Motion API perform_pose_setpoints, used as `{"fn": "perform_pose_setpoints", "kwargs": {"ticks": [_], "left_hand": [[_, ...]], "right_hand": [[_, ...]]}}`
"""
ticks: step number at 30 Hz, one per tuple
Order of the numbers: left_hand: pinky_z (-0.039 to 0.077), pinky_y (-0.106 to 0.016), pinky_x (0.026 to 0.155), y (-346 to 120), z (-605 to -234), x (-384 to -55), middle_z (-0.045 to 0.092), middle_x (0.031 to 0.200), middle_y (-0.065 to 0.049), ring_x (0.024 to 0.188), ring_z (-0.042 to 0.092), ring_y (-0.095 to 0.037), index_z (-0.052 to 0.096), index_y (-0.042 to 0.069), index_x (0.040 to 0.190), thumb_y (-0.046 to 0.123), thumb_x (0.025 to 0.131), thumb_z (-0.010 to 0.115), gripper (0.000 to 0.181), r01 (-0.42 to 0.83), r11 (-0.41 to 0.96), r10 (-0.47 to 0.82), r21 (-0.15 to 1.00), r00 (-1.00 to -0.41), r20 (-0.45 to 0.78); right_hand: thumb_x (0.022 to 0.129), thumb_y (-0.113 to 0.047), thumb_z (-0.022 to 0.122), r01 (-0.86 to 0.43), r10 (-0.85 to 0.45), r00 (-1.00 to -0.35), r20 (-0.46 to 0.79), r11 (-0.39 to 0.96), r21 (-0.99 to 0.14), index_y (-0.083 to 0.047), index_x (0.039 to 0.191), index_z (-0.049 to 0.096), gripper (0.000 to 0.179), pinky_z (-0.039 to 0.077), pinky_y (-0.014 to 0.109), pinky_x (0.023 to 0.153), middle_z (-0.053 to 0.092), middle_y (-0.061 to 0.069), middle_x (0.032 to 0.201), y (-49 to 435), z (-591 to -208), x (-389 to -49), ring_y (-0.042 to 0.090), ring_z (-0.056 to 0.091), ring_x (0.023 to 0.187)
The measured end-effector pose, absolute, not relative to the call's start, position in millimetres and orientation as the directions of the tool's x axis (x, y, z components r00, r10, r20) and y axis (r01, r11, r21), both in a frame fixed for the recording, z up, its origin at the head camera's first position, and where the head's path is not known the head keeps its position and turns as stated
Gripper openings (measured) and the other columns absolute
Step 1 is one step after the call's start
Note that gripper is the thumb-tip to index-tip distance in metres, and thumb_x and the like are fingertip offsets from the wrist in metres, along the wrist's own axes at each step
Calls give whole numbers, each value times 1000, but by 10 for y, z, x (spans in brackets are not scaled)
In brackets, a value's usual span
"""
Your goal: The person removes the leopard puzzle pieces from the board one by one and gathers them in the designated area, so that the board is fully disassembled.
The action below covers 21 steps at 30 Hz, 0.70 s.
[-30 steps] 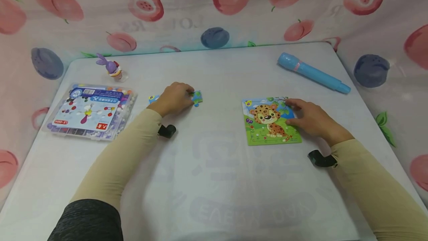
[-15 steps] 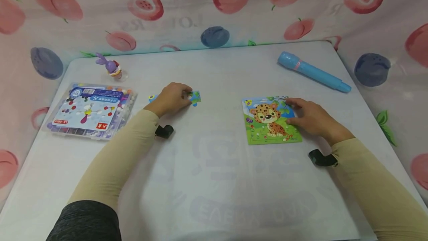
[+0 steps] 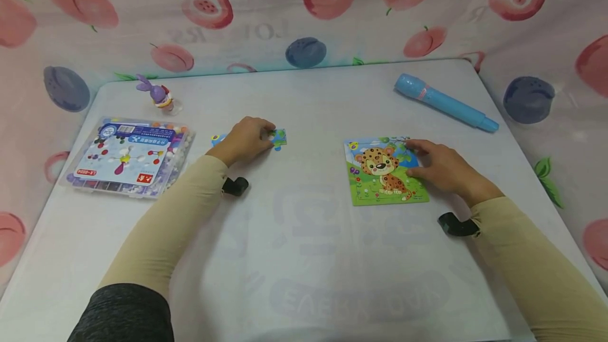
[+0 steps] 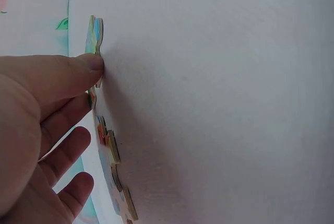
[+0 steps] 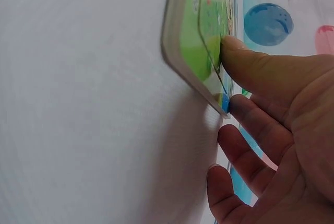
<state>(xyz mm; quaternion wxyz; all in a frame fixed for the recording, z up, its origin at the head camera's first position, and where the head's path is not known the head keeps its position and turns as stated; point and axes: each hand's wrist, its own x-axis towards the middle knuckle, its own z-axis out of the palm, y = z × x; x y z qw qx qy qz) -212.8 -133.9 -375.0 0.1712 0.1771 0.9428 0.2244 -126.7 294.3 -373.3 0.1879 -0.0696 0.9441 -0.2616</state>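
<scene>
Leopard puzzle (image 3: 380, 176) lies flat on the surface (image 3: 323, 257), its right edge touched by the relaxed right hand (image 3: 443, 169), probably for steadiness, while left of this puzzle the left hand (image 3: 246, 139) pinches a small piece (image 3: 281, 135), likely for precise control.

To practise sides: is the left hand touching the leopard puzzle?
No: only the right hand touches the leopard puzzle, the left hand being apart.
</scene>
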Motion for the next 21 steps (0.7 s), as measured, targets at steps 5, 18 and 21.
{"fn": "perform_pose_setpoints", "kwargs": {"ticks": [5, 18, 21], "left_hand": [[27, -49, 115, -1321, -3736, -2101, 51, 145, -13, 139, 35, -36, 53, 2, 142, 15, 92, 68, 53, 252, 828, 410, 501, -882, -233], [30, -44, 114, -713, -3604, -1812, 51, 147, -12, 138, 38, -32, 52, 4, 143, 22, 91, 73, 59, 394, 741, 541, 544, -830, -135], [31, -40, 113, -571, -3624, -1749, 52, 145, -11, 136, 40, -31, 53, 3, 142, 21, 91, 74, 58, 430, 728, 570, 534, -813, -122]], "right_hand": [[93, -20, 71, -30, -229, -919, -322, 853, -521, -1, 151, 37, 69, 22, 68, 108, 46, 34, 138, 2927, -3723, -1252, 53, 32, 135], [93, -19, 72, -36, -225, -922, -315, 860, -510, 0, 150, 37, 69, 23, 67, 109, 46, 34, 138, 2919, -3724, -1276, 53, 34, 133], [92, -17, 72, -46, -229, -925, -303, 859, -511, 2, 148, 40, 67, 24, 67, 108, 47, 35, 137, 2887, -3705, -1269, 52, 36, 132]]}}
